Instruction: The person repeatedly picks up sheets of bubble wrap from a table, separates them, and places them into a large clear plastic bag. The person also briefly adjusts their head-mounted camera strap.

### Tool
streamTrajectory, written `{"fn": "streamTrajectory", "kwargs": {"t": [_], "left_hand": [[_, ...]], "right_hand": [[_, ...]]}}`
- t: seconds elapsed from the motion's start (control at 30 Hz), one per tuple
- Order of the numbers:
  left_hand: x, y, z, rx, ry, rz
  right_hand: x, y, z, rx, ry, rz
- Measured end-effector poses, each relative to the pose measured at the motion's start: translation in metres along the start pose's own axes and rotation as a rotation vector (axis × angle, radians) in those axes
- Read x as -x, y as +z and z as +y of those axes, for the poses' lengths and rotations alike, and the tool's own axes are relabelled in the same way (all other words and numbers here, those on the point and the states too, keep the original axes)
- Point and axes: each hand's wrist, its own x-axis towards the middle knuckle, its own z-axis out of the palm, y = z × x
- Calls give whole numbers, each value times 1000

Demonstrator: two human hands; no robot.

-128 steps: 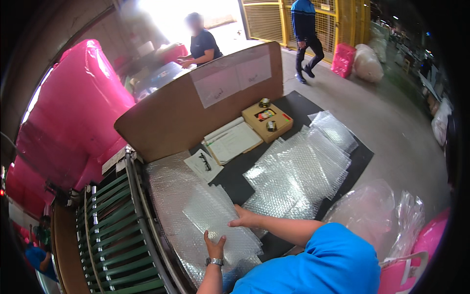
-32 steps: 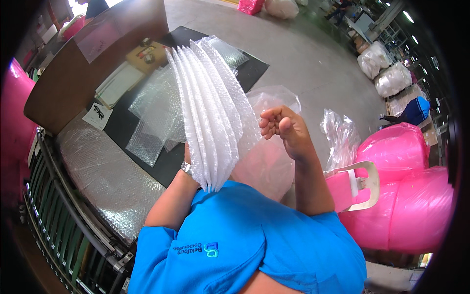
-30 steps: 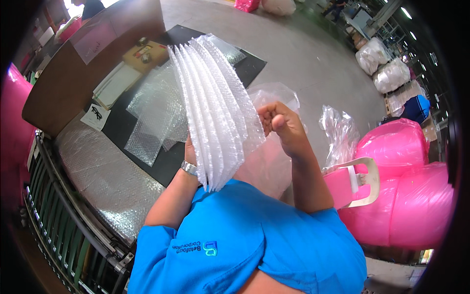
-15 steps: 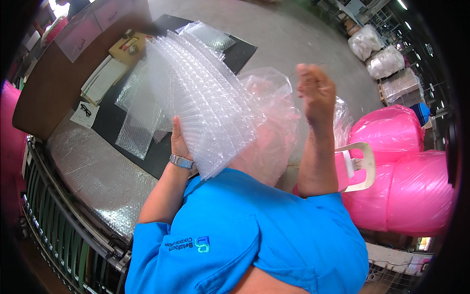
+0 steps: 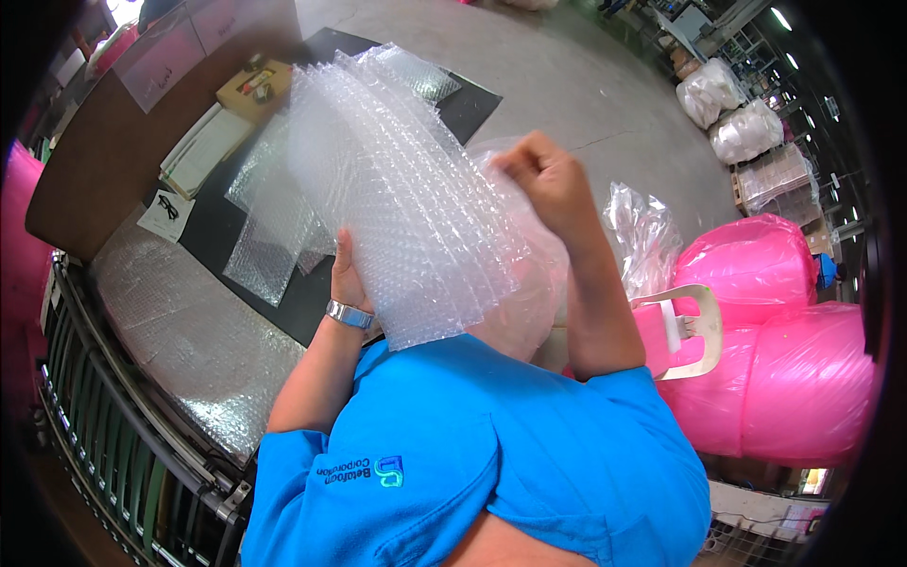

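Observation:
A fanned stack of clear bubble wrap sheets [image 5: 406, 208] stands tilted in front of my chest, its edges spread like pages. My left hand [image 5: 348, 274] grips the stack at its lower left side, thumb pointing up along the front sheet; its other fingers are hidden behind the plastic. To the right of the stack, my right hand [image 5: 546, 180] is raised with its fingers curled in, fingertips close to the sheets' right edge. Whether those fingertips touch or hold a sheet cannot be made out.
More bubble wrap pieces [image 5: 265, 250] lie on the black tabletop [image 5: 203, 236], beside a paper pad [image 5: 203, 146] and a cardboard box [image 5: 253, 90]. Pink wrapped rolls [image 5: 803, 378] and a pale handle-like frame [image 5: 704, 331] stand at right. A brown panel [image 5: 113, 151] borders the left.
My right hand has come down and left toward the stack, its fingers curling in. The sheets have fanned further to the right. My left hand keeps its grip.

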Motion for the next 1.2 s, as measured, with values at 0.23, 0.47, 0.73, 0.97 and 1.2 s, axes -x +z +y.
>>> {"fn": "streamTrajectory", "kwargs": {"t": [0.23,0.47,0.73,0.97,1.2], "left_hand": [[1,-3,0,-75,-31,-11],[-1,-4,-3,-96,-42,7],[1,-6,-1,-81,13,64],[-4,-20,-1,-228,151,69],[-4,-34,-4,-97,213,131]], "right_hand": [[-12,1,13,-95,125,207],[-8,17,20,73,4,-75],[-9,-12,-2,-244,-125,-26],[15,17,-11,184,-158,78],[5,8,-5,-74,-110,-81]]}}
